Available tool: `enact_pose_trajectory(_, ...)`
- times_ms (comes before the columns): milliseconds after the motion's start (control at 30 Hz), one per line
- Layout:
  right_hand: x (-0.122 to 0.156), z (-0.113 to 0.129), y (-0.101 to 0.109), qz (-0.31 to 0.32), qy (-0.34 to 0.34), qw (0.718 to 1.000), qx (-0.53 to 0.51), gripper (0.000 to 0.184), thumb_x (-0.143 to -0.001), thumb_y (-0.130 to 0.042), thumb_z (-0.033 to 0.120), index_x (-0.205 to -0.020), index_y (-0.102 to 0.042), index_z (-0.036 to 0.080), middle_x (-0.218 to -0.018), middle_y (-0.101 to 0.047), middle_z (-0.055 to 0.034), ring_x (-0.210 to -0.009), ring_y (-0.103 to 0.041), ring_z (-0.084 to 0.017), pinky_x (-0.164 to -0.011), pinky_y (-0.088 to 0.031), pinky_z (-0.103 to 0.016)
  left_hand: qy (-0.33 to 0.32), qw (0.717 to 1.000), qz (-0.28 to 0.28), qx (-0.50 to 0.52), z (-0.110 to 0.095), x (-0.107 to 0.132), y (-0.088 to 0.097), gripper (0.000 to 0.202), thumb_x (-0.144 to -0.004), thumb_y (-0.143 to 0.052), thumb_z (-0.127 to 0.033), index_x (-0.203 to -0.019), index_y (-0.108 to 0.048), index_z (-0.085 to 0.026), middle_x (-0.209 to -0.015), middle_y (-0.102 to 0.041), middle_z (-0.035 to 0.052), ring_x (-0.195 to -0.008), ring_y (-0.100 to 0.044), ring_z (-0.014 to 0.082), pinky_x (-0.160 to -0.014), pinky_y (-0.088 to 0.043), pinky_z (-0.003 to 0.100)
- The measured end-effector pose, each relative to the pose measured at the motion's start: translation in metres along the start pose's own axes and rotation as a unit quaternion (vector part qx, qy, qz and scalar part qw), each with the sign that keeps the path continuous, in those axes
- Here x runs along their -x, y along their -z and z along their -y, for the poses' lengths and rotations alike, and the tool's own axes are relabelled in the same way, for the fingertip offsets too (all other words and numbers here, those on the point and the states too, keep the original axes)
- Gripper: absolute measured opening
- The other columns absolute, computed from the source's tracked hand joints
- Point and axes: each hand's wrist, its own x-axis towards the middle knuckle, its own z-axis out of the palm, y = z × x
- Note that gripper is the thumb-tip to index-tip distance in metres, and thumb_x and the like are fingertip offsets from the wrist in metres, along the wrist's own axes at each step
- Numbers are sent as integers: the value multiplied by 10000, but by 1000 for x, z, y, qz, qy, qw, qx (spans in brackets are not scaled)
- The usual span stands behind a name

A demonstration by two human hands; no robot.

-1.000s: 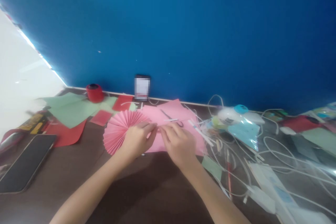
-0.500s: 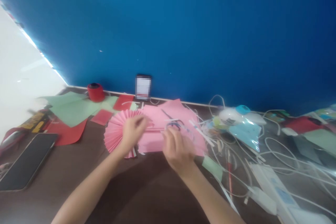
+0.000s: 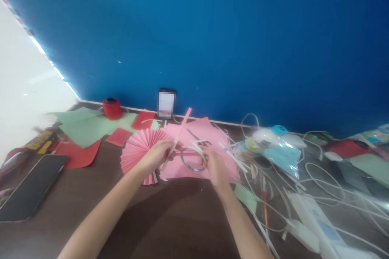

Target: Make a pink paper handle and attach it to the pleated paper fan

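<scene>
A thin, greyish, round ring [image 3: 189,166] (pink paper [image 3: 174,170] shows beneath it) is gripped by the right hand [image 3: 213,164]; the left hand [image 3: 161,153] pinches 1 long pink strip [image 3: 184,123] beside a pleated pink fan [image 3: 133,150] on the dark surface [image 3: 170,218].

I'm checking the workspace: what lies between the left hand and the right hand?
In the head view, a thin ring, apparently a tape roll, shows between the left hand and the right hand, which holds it; pink paper lies beneath.
</scene>
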Motion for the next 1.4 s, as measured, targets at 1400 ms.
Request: enact_pose_trajectory(1400, -6, -53, -16, 20, -50, 991, -120, 330, -712, -617, 491, -662, -559, 169, -493, -494, 37, -466, -460, -104, -478, -374, -233, 10, 926, 140, -350, 34, -11, 6, 350, -785, -513, -439, -839, -651, -122, -845, -694, 79, -694, -626, 147, -626, -462, 246)
